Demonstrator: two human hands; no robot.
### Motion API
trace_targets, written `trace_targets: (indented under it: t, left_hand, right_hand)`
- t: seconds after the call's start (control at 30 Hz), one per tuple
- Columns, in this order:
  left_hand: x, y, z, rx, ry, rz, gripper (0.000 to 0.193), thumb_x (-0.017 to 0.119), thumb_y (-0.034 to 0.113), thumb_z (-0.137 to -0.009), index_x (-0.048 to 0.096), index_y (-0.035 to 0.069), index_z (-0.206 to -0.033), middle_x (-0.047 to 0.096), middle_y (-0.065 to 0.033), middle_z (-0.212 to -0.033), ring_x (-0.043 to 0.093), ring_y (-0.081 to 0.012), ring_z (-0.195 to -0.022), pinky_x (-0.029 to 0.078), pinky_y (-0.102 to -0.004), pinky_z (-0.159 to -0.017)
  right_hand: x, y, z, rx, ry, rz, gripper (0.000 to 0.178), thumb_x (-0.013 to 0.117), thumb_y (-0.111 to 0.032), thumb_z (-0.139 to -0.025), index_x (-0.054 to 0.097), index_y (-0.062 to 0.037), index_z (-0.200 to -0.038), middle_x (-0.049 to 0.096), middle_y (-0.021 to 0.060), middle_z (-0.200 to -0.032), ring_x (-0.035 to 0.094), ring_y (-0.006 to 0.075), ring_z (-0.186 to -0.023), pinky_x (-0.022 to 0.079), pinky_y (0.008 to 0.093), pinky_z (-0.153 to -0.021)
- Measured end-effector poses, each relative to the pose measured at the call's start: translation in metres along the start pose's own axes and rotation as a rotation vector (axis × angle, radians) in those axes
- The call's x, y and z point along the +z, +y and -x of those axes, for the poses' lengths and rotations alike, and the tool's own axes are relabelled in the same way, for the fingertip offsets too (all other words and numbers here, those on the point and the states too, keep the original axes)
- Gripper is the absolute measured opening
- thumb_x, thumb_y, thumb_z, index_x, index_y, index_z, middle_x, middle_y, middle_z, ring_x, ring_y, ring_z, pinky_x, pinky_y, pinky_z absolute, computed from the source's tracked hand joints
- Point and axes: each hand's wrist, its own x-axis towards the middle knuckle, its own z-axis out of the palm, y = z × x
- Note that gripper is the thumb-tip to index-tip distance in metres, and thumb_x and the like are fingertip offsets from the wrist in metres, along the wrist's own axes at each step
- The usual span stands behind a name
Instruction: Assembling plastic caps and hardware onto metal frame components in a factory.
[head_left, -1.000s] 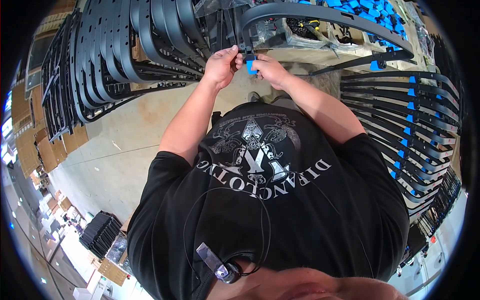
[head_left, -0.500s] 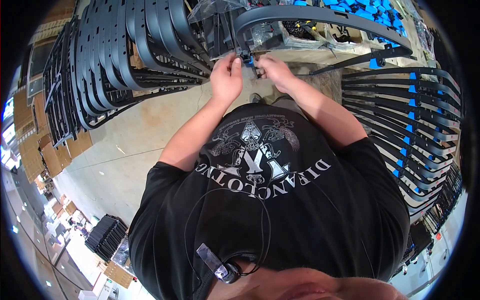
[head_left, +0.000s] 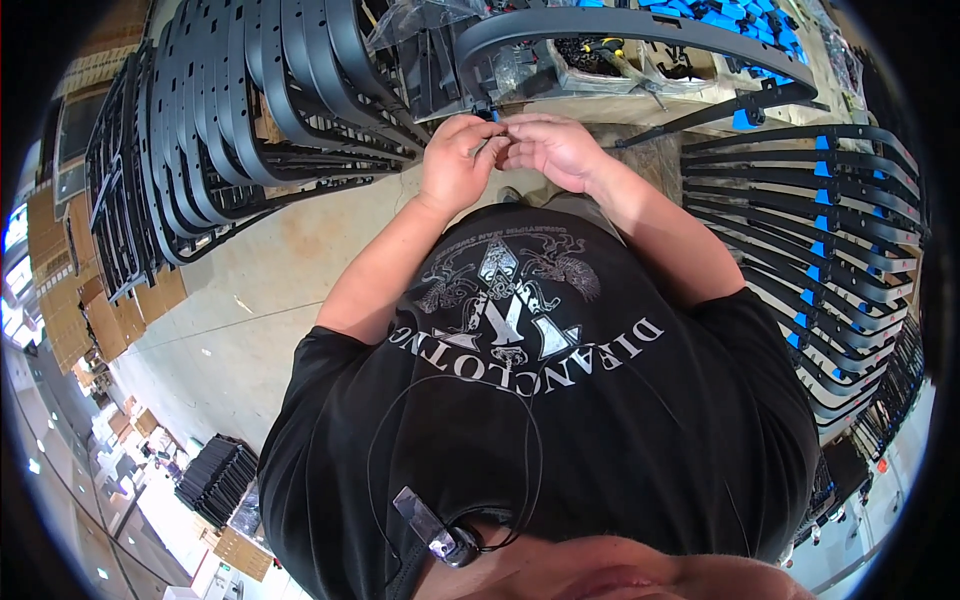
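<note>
Just beyond left hand (head_left: 457,165), right hand (head_left: 560,152): black frame (head_left: 600,23) | both loosely curled | hold unclear

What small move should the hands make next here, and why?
I'd probably ease the right hand back slightly to check the blue piece: only a sliver shows past the left hand at the frame's left end, so its seating can't be judged, whereas the blue block near the right end shows plainly.

The left hand (head_left: 457,165) and right hand (head_left: 555,152) meet near a curved frame (head_left: 620,22).
</note>
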Motion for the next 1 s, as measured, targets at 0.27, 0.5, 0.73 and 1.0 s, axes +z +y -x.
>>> trace_targets:
  t: [0.27,0.5,0.73,1.0]
  left_hand:
    - [0.005,0.003,0.005,-0.117,0.112,0.118,0.018,0.082,0.015,-0.079,0.075,0.005,-0.091,0.071,-0.01,-0.089,0.069,-0.0265,-0.086,0.056,-0.035,-0.077]
    - [0.006,-0.017,0.003,-0.55,0.098,0.123,0.021,0.073,0.021,-0.092,0.071,0.002,-0.101,0.071,-0.0133,-0.085,0.07,-0.0221,-0.074,0.054,-0.0331,-0.067]
    - [-0.001,-0.024,-0.027,-0.382,-0.306,-0.307,0.032,0.057,0.028,-0.1,0.07,-0.001,-0.102,0.07,-0.0261,-0.098,0.066,-0.0449,-0.096,0.052,-0.0501,-0.085]
    - [-0.003,-0.022,-0.031,-0.369,-0.337,-0.319,0.034,0.053,0.028,-0.101,0.069,-0.001,-0.094,0.07,-0.0258,-0.098,0.066,-0.0433,-0.095,0.052,-0.0519,-0.086]
  right_hand:
    - [-0.005,0.006,-0.006,-0.02,-0.071,-0.017,0.026,0.064,-0.015,-0.099,0.063,0.0034,-0.118,0.07,0.0129,-0.101,0.066,0.0219,-0.091,0.054,0.0366,-0.082]
    - [-0.007,0.003,-0.03,-0.234,0.246,0.648,0.027,0.066,-0.015,-0.097,0.066,0.0031,-0.117,0.072,0.0103,-0.094,0.068,0.0174,-0.081,0.055,0.0321,-0.073]
    - [-0.017,0.01,-0.056,-0.445,0.301,0.942,0.025,0.068,-0.012,-0.093,0.069,-0.0001,-0.115,0.074,0.0119,-0.094,0.069,0.0133,-0.084,0.055,0.0296,-0.076]
    - [-0.025,-0.003,-0.054,-0.32,0.142,0.832,0.025,0.065,-0.005,-0.095,0.063,0.003,-0.118,0.071,0.0093,-0.098,0.068,0.0132,-0.086,0.056,0.0288,-0.079]
